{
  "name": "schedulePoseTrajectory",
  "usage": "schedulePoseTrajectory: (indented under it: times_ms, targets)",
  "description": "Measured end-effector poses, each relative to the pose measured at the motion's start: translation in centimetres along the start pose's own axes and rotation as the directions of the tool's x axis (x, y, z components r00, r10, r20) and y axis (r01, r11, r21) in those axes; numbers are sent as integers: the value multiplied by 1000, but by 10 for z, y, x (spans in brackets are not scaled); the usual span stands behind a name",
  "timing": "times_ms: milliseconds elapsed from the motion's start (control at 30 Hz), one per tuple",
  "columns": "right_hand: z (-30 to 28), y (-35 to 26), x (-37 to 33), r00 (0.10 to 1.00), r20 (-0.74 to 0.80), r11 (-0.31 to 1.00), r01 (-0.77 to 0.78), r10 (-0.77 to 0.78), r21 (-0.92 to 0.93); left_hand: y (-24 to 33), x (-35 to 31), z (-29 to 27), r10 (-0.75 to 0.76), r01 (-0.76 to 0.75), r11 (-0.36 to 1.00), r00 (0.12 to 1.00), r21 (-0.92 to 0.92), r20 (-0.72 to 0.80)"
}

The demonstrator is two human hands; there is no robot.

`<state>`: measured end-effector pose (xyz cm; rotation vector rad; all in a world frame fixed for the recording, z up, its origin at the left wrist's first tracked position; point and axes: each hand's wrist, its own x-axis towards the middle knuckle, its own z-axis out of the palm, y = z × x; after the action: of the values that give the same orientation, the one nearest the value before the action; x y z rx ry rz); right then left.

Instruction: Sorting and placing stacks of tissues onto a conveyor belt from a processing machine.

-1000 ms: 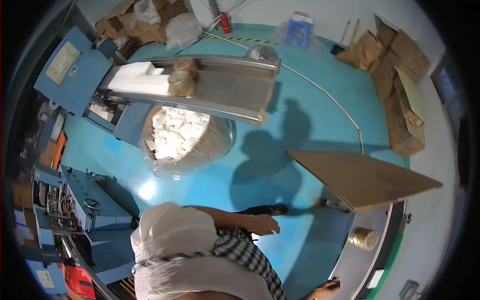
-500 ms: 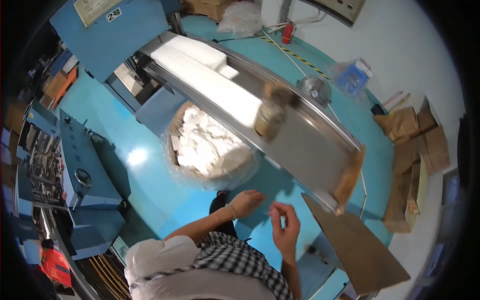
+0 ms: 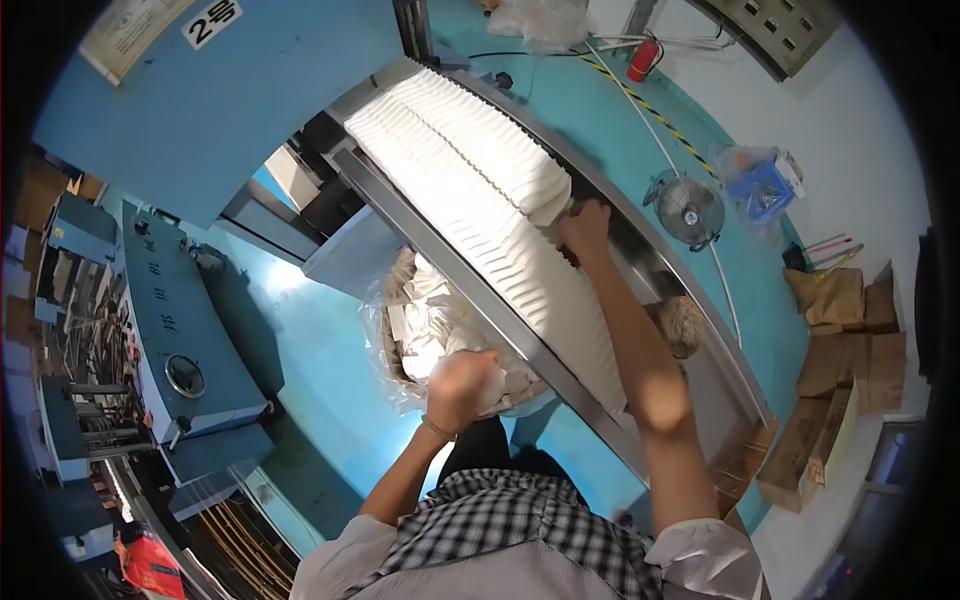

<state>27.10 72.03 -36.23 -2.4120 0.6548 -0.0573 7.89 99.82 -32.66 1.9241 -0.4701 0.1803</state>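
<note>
Rows of white sheets [image 3: 470, 190] lie side by side in the metal trough [image 3: 720, 385] before me: the near row [image 3: 520, 265] runs longer, the far row [image 3: 490, 145] stops short, and right there at its end is my right grip [image 3: 587, 230], curled in against the sheets! Clamped on them or only touching? I can't tell. Past my right forearm [image 3: 640, 350], a brown wrapped lump [image 3: 680, 328] sits in the trough. My left grip [image 3: 462, 388] shows blurred against the plastic-lined basket [image 3: 398, 272] of white scraps [image 3: 430, 310]; whether it's grasping anything, I can't say. Blue machine [image 3: 250, 80] at the trough's head, fan [image 3: 690, 213] beyond the far side.
</note>
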Motion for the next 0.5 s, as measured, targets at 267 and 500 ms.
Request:
schedulePoseTrajectory:
  times_ms: [267, 500]
  targets:
    - [-22, -31, -2, 991, 5, 672, -94, 133, 735, 16, 94, -7, -52, 51, 998, 998, -34, -40]
    - [-31, -26, -13, 966, 225, 383, -258, 130, 887, 5, 182, 35, 144, -114, 972, 980, 204, -138]
